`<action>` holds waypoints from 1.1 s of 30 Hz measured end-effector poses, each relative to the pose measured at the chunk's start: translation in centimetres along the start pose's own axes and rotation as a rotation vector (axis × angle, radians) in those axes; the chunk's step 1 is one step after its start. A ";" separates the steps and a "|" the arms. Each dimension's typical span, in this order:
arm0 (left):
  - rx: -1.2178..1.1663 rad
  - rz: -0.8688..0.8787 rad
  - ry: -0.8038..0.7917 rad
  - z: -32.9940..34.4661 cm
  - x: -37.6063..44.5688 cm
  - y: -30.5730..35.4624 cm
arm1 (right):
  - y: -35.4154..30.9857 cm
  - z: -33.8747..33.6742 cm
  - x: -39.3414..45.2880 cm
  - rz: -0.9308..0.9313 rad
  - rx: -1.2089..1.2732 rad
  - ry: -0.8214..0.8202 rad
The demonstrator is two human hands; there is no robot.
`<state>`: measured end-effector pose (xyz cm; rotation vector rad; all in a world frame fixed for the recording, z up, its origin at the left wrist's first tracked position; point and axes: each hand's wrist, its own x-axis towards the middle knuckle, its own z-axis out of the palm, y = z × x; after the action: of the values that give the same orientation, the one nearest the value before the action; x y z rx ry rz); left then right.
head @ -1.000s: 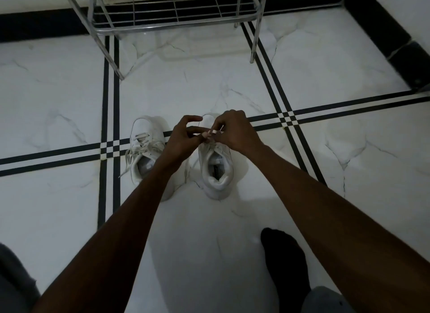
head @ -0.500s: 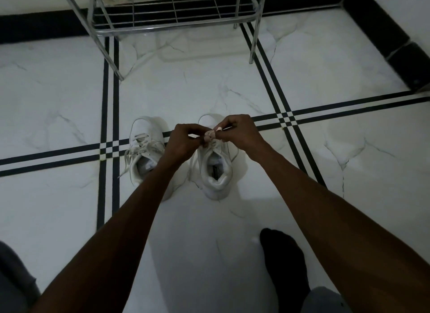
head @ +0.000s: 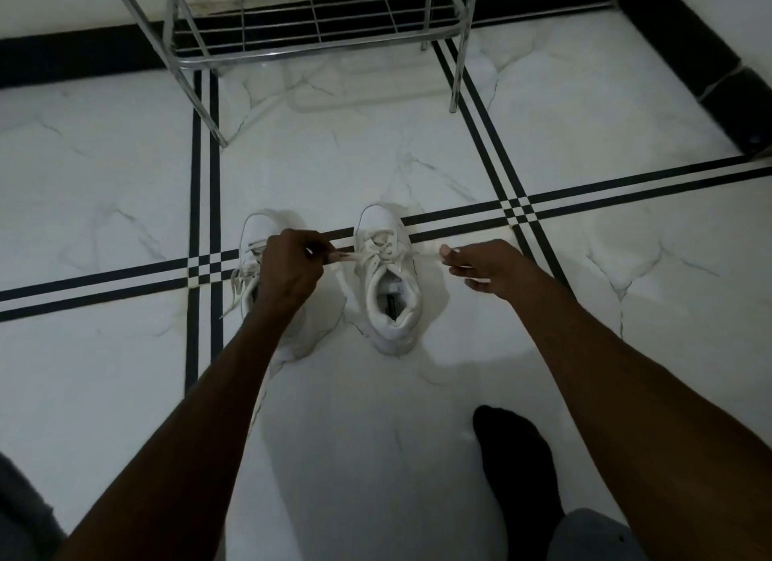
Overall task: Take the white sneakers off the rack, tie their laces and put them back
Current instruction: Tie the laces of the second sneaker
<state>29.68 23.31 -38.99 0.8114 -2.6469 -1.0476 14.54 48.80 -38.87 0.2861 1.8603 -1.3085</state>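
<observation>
I look down on a white marble floor [head: 125, 372] crossed by paired black lines. The rack [head: 317, 38] stands at the top of the view, and the part of its wire shelf I can see holds nothing. Both sneakers are on the floor in front of it, side by side, toes toward the rack, so I judge the taking-down step done.

The right sneaker [head: 390, 285] sits between my hands, its opening facing me. Its laces [head: 376, 251] cross over the tongue and run out to either side, pulled level. My left hand [head: 292, 268] is clenched, pinching the lace end that comes off the shoe's left side; the strand is taut from fingers to eyelets. My right hand [head: 484, 264] is out to the shoe's right, fingers curled with the thumb forward. I think it holds the other lace end, but the strand is too faint against the pale tile to see, so I cannot tell whether it grips anything.

The left sneaker [head: 259, 247] lies partly under my left wrist. Loose lace ends trail from it across the black lines, and I see no bow there.

My reading: the knot on the right sneaker is being drawn tight and is not finished. The left sneaker looks untied, and both must go back on the rack. A dark sock [head: 518, 468] shows at bottom right.
</observation>
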 end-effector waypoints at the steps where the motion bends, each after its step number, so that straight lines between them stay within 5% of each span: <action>1: 0.024 0.015 -0.012 0.1 -0.4 -0.2 | 0.4 0.0 0.1 0.028 0.033 0.002; 15: 0.177 0.019 -0.003 1.9 -1.4 -1.2 | 1.1 1.4 1.5 0.104 0.122 0.204; 19: 0.265 0.118 -0.047 1.8 -0.8 -1.3 | 0.9 1.0 1.1 -0.279 -0.214 0.296; 24: 0.243 0.196 -0.240 3.9 -0.9 -0.8 | 0.4 3.3 1.0 -0.745 -0.631 -0.043; 28: 0.202 0.103 -0.172 4.9 -1.4 0.5 | 1.8 4.8 1.1 -0.814 -0.695 0.004; 33: 0.445 0.159 -0.029 4.5 -2.3 1.7 | 2.2 4.9 0.7 -0.910 -0.926 0.182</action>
<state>29.30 28.27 -41.10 0.6433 -2.9556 -0.4375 17.81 45.37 -41.49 -1.0569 2.6510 -0.7679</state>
